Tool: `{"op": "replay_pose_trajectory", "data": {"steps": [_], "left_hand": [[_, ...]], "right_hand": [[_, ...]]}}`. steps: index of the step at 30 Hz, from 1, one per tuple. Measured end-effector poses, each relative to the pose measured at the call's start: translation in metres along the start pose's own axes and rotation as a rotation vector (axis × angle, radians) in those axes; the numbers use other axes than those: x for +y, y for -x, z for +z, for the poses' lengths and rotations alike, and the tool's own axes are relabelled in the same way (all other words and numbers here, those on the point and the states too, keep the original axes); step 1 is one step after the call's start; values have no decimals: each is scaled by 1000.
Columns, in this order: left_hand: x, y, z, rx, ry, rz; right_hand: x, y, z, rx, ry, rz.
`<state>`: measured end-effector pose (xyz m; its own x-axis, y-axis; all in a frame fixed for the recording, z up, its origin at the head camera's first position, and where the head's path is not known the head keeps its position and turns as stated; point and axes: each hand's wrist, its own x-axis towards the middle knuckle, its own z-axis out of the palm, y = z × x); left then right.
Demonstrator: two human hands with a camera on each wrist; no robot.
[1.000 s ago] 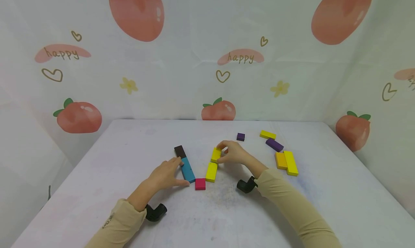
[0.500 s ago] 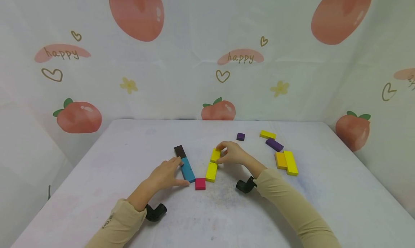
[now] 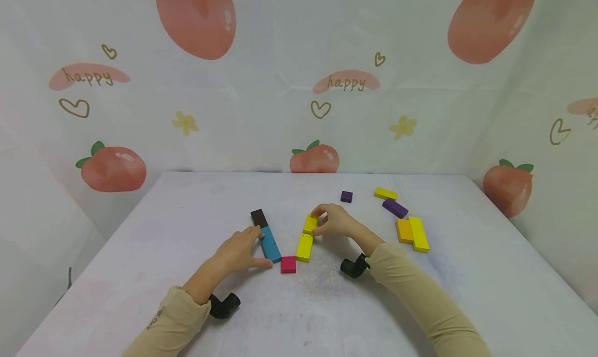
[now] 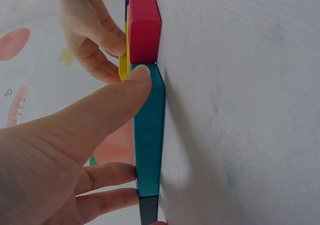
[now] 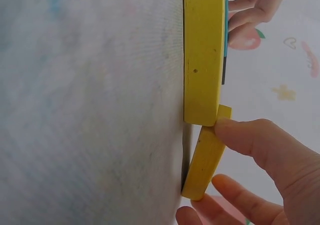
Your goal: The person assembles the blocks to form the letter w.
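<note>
My right hand [image 3: 337, 220] pinches a short yellow block [image 3: 310, 223] between thumb and fingers. In the right wrist view that block [image 5: 204, 160] is tilted, its thumb end raised beside the end of a longer yellow block [image 5: 204, 57]. My left hand [image 3: 238, 250] is spread along a blue block [image 3: 270, 244], thumb near one end and fingertips near the other. A black block [image 3: 259, 218] continues the blue one's line at the far end. At the near end a red block [image 3: 288, 264] sits between the blue and yellow rows, forming a V-like outline.
On the right lie an orange block [image 3: 404, 231], a long yellow block [image 3: 418, 234], a purple block [image 3: 395, 208] and another yellow block [image 3: 385, 193]. A small purple block [image 3: 347, 196] lies farther back. Behind the white table [image 3: 210, 196] hangs a printed curtain [image 3: 261, 113].
My right hand and the short yellow block have shifted very slightly left and toward me. The left hand and the other blocks have stayed in place.
</note>
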<state>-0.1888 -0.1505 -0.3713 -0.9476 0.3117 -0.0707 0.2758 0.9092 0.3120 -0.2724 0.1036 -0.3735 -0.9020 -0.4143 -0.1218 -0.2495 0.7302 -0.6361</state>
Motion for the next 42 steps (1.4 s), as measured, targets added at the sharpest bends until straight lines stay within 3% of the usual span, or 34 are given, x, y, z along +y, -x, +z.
{"op": "replay_pose_trajectory", "data": {"steps": [42], "left_hand": [[0, 1, 0, 3, 5, 9]], "right_hand": [[4, -3, 2, 5, -53, 21]]}}
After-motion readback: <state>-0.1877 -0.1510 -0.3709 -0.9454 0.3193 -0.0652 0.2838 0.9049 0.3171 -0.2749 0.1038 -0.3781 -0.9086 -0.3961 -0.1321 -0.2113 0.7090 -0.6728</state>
